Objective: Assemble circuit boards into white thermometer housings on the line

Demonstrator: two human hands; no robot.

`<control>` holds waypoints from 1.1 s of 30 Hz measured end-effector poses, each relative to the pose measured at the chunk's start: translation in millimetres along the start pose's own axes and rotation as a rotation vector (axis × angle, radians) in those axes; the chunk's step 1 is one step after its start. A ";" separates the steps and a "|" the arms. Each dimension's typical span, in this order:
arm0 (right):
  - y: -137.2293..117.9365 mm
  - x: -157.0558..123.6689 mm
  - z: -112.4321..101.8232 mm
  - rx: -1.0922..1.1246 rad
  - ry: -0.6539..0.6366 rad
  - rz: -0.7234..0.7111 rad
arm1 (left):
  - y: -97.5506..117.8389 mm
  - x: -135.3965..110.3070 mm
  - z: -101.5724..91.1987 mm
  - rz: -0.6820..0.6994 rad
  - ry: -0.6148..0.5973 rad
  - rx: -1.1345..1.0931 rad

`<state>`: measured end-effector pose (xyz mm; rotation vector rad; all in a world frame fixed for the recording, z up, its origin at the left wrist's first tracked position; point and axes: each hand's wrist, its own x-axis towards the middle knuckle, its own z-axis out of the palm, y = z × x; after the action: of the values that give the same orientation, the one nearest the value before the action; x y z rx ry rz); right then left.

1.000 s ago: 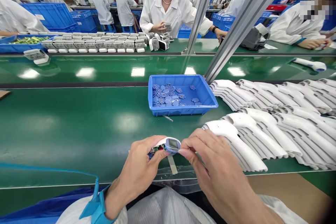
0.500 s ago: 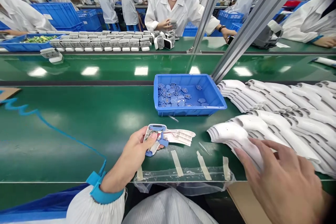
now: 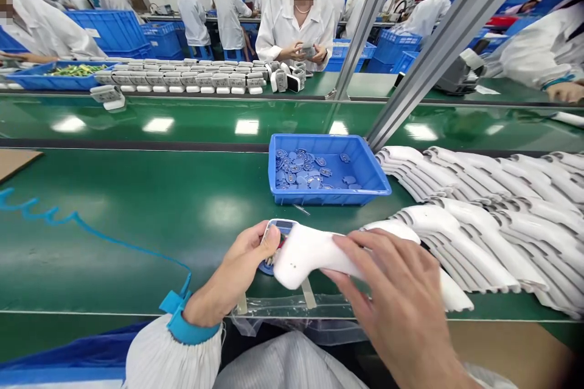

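Left hand (image 3: 237, 273) closed around a blue-trimmed display module (image 3: 277, 232), apparently to steady it, while right hand (image 3: 392, 298) grips a white pistol-shaped plastic housing (image 3: 319, 259), its end overlapping the module beside the left thumb, both just above the green worktop (image 3: 137, 243).

Bright overhead light glares off the green conveyor belt (image 3: 137, 243), and the right hand (image 3: 396, 298) blurs.

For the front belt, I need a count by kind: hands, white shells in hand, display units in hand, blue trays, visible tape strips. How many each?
Hands: 2 (left hand, right hand)
White plastic shell: 1
Blue-framed display unit: 1
Blue tray: 1
Tape strips: 2
Total: 7
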<state>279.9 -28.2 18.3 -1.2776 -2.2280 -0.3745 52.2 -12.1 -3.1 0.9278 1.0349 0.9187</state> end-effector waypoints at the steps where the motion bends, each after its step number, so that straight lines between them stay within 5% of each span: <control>1: -8.9 7.4 3.7 0.012 0.002 -0.023 | -1.4 0.1 -0.8 0.016 -0.007 0.002; 6: -23.2 23.3 22.0 0.093 -0.083 -0.070 | -5.8 -0.5 -3.2 0.057 0.004 0.148; 10: -9.9 28.1 23.3 0.532 -0.550 0.165 | -4.4 -5.1 -5.4 0.099 -0.038 0.290; 12: -7.4 35.1 21.1 0.766 -0.641 0.311 | -2.2 -7.1 -6.1 0.088 -0.019 0.385; 16: -32.8 58.5 29.1 0.867 -0.317 0.399 | 6.1 -6.5 -2.2 0.146 0.076 0.478; 21: -75.6 78.4 57.3 0.487 0.030 0.288 | 9.6 -3.7 2.4 0.231 -0.014 0.619; 26: -74.0 77.1 67.2 0.423 0.153 0.131 | -5.0 -1.1 4.4 0.339 0.069 0.898; 33: -58.5 78.3 55.3 0.508 0.227 0.391 | 3.3 -1.4 -0.8 0.232 -0.027 0.696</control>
<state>180.5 24.1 19.9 -1.2698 -1.6827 0.1792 50.6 -12.2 0.2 1.6617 1.2682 0.7312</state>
